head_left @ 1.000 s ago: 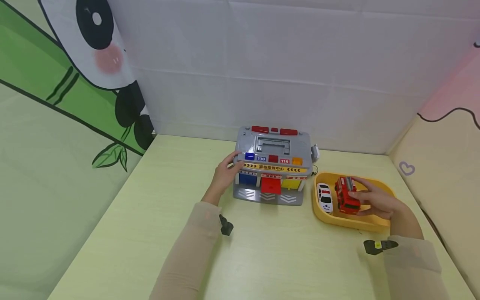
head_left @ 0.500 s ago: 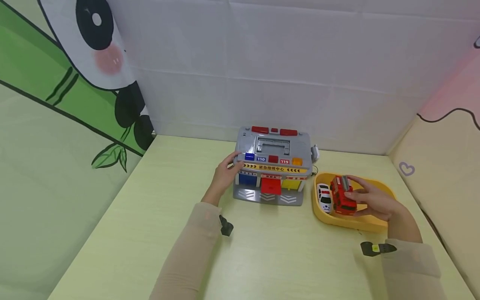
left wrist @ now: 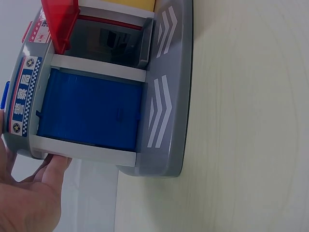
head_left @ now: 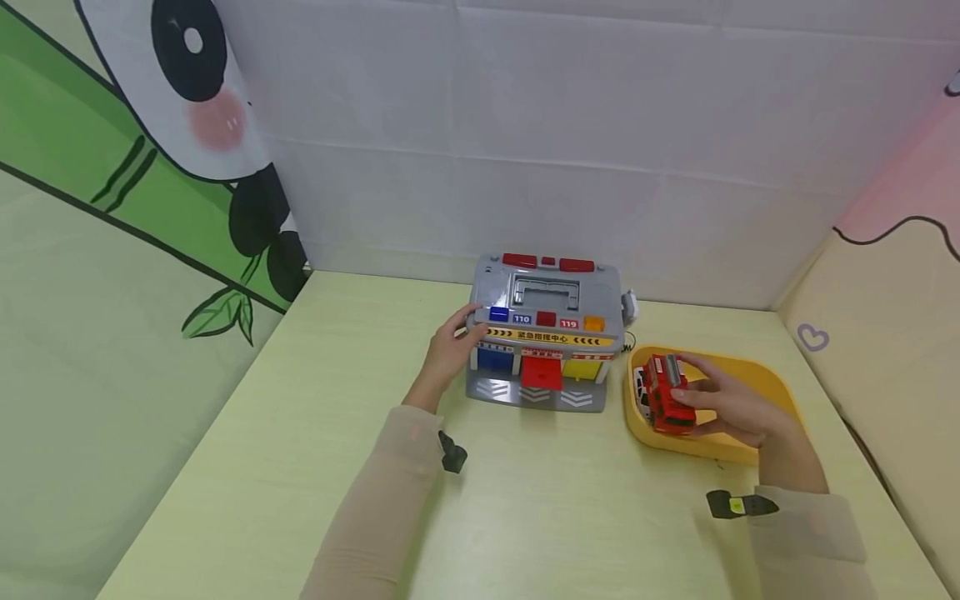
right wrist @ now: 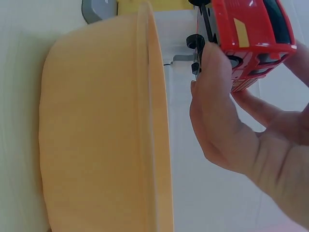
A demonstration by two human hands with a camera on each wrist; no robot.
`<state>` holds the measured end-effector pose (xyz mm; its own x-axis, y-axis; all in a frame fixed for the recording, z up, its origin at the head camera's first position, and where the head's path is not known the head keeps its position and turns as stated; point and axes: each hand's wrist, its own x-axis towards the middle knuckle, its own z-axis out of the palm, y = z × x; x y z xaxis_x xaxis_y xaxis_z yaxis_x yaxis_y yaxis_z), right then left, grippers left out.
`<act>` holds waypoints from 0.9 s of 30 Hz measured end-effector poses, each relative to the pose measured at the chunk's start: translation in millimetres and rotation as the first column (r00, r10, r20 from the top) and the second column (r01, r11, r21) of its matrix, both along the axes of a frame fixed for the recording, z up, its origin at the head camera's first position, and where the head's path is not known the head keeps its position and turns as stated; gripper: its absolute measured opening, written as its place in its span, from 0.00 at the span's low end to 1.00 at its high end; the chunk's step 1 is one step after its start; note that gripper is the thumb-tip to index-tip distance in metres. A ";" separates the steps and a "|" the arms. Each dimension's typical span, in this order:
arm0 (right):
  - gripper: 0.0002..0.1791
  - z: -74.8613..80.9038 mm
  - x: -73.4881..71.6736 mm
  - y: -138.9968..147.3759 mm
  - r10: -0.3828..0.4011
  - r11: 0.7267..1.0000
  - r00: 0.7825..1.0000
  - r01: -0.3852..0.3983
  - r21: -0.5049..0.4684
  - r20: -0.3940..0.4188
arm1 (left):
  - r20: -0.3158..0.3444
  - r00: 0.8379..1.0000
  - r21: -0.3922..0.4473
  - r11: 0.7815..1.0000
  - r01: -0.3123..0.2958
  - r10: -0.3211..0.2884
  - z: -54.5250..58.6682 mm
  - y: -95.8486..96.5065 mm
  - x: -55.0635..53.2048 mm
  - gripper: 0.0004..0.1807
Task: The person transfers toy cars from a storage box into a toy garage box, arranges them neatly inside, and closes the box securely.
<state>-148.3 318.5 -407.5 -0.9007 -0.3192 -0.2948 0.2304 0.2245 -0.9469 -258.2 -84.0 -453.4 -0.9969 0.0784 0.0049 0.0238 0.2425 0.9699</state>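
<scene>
One red fire engine (head_left: 663, 393) sits pinched between the thumb and fingers of the right hand (head_left: 731, 407), out at that hand's nine o'clock, held over the yellow tray (head_left: 690, 444). Just past it, toward nine again, a white police car (head_left: 642, 393) peeks out, mostly hidden. Look to the engine's ten o'clock: grey toy station (head_left: 546, 337), red door (head_left: 542, 372) swung outward, the tray's nine-o'clock wall in between! Left hand (head_left: 447, 354) grips the station's edge at its nine o'clock.
</scene>
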 end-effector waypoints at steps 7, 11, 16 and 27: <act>0.42 1.2 2.9 -11.0 0.000 1.000 1.000 0.000 0.011 0.005 | -0.003 1.000 -0.004 1.000 0.003 -0.003 -1.6 -0.4 -0.2 0.26; 0.43 0.7 3.6 -16.8 -0.006 1.000 1.000 0.005 0.019 0.010 | -0.002 1.000 0.000 1.000 0.003 -0.003 -1.9 -0.4 -0.2 0.27; 0.43 0.3 4.5 -26.7 -0.014 1.000 1.000 0.013 0.022 0.027 | 0.002 1.000 0.001 1.000 0.002 -0.002 -1.4 -0.7 0.4 0.27; 0.43 -4.5 4.7 -49.8 -0.011 1.000 1.000 0.011 -0.002 0.018 | -0.011 1.000 0.002 1.000 0.003 -0.003 0.0 -1.2 0.1 0.26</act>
<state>-143.6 268.7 -412.0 -0.8987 -0.3100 -0.3103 0.2499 0.2195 -0.9431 -258.1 -85.2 -453.4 -0.9965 0.0819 0.0157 0.0350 0.2405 0.9700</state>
